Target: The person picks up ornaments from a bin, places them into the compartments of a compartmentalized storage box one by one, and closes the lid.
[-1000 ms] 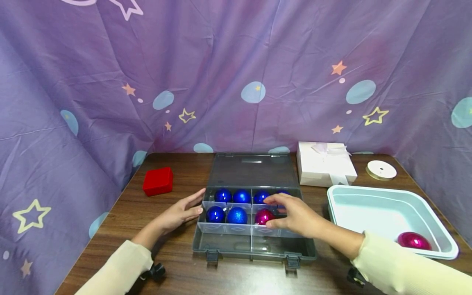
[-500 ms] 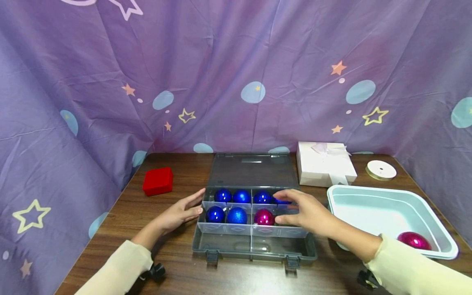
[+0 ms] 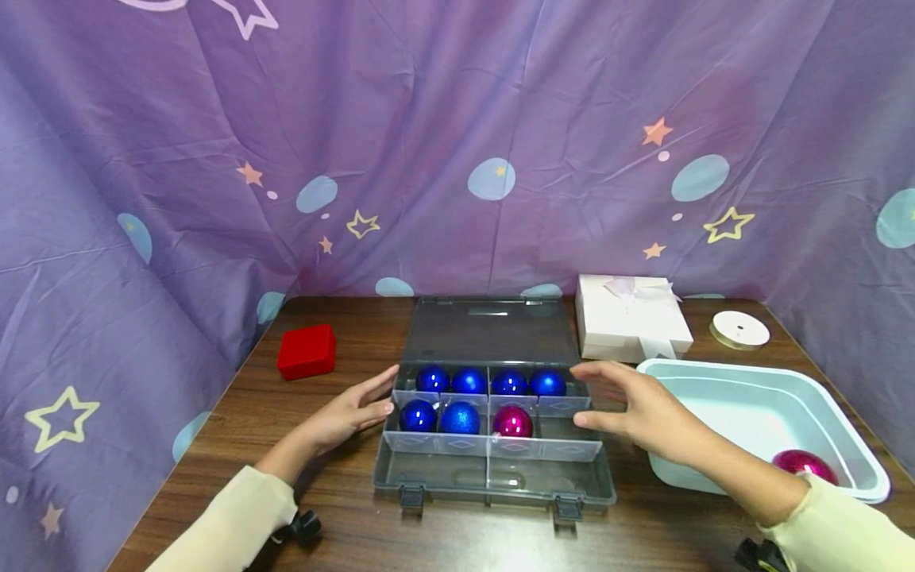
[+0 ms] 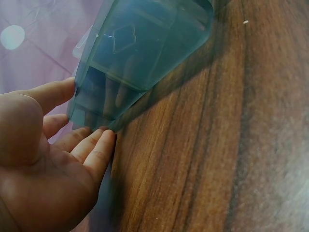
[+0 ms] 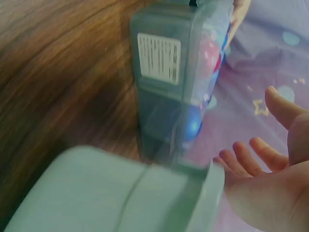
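A grey see-through divided box point(image 3: 443, 470) lies on the table with its lid point(image 3: 493, 330) folded back. Its back row holds several blue balls point(image 3: 469, 381); the middle row has two blue balls point(image 3: 460, 418) on the left and a shiny magenta ball point(image 3: 512, 422) right of the divider. My left hand point(image 3: 350, 415) rests its straight fingertips against the box's left side, as the left wrist view point(image 4: 72, 159) also shows. At the box's right edge my right hand point(image 3: 643, 413) hovers with fingers spread and nothing between them.
A pale blue tub point(image 3: 722, 397) with one magenta ball point(image 3: 806, 465) stands right of the box, below my right forearm. Behind it are a white gift box point(image 3: 631, 319) and a ribbon spool point(image 3: 739, 330). A red box point(image 3: 306, 351) lies at the left.
My right hand has moved right, from above the magenta ball to the box's right edge, uncovering the back right blue ball. My left hand has stayed still.
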The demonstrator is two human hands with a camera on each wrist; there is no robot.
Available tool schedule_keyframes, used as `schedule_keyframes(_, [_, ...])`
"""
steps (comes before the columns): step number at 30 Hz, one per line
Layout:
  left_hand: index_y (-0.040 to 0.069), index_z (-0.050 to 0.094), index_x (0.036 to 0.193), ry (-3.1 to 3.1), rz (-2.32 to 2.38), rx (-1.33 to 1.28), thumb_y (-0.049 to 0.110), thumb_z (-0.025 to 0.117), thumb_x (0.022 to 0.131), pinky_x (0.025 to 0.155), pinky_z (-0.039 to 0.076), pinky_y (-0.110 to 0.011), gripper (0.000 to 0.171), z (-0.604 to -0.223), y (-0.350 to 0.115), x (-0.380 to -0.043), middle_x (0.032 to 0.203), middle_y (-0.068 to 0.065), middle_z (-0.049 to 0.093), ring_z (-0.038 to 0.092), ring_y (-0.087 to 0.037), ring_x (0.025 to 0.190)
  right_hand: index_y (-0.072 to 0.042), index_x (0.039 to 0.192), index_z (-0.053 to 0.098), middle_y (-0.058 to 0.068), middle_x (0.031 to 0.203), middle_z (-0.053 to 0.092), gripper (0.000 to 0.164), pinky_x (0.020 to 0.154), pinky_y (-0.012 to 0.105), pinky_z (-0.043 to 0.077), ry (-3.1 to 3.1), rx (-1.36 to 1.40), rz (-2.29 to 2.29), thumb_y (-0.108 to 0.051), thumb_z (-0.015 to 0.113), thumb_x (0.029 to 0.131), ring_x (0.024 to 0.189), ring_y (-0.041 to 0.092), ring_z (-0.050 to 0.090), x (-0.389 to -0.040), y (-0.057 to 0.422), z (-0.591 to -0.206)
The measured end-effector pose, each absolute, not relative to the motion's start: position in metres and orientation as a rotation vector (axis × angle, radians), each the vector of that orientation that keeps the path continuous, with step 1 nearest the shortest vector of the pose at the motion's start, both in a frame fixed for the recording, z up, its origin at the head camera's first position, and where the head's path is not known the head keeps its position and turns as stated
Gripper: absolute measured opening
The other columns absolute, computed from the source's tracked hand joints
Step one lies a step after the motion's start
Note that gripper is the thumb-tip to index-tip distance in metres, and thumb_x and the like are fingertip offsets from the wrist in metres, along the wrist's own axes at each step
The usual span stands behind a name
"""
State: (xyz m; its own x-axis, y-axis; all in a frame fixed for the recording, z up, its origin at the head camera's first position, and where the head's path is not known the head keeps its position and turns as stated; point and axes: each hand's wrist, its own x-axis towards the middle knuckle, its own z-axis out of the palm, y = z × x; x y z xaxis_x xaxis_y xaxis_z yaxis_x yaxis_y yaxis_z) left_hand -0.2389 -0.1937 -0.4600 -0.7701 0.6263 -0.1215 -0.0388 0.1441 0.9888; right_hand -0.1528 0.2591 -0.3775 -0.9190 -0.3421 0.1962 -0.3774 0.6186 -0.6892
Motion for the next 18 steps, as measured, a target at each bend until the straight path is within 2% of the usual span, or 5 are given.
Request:
schedule_keyframes(5, [0.005,0.007,0.166,1.913,1.671,0.567,0.011,0.056,0.107,0.12,0.03,-0.053,0.077,-0.461,-0.194,-0.239,0.17,-0.027,0.007,0.016,-0.047,0.153,-0.007,0.138,0.06,0.014,0.138,0.064,0.058,0.103,0.058,0.05,-2.78,0.559,1.111,-0.028,0.083,0.09,0.128,0.041,0.059,-0.148,0.281,-0.371])
schedule_keyframes(8, [0.005,0.007,0.166,1.914,1.669,0.568,0.011,0.056,0.107,0.12,0.029,-0.053,0.077,-0.461,-0.194,-0.24,0.17,-0.027,0.006,0.015,-0.047,0.153,-0.004,0.14,0.059,0.016,0.138,0.063,0.059,0.105,0.051,0.05,-2.776,0.53,1.102,-0.025,0.082,0.09,0.129,0.04,0.058,-0.145,0.296,-0.369])
schedule_keyframes(11, [0.005,0.007,0.166,1.917,1.668,0.565,0.011,0.056,0.107,0.12,0.029,-0.053,0.077,-0.462,-0.194,-0.24,0.17,-0.027,0.006,0.015,-0.047,0.153,-0.002,0.139,0.059,0.017,0.137,0.064,0.058,0.103,0.027,0.052,-2.759,0.509,1.1,-0.024,0.082,0.09,0.128,0.02,0.06,-0.142,0.31,-0.37])
schedule_keyframes(14, [0.005,0.008,0.166,1.924,1.665,0.562,0.012,0.056,0.107,0.12,0.029,-0.054,0.077,-0.462,-0.194,-0.24,0.17,-0.027,0.006,0.015,-0.047,0.153,-0.001,0.138,0.059,0.017,0.137,0.063,0.056,0.098,0.005,0.044,-2.731,0.503,1.108,-0.021,0.082,0.091,0.124,-0.007,0.053,-0.139,0.325,-0.373])
schedule_keyframes(18, [0.006,0.008,0.166,1.926,1.664,0.559,0.012,0.057,0.107,0.12,0.029,-0.053,0.077,-0.462,-0.194,-0.239,0.17,-0.027,0.006,0.014,-0.046,0.154,-0.001,0.138,0.058,0.02,0.138,0.061,0.054,0.095,0.0,0.04,-2.719,0.495,1.12,-0.018,0.08,0.092,0.12,-0.02,0.045,-0.135,0.344,-0.379])
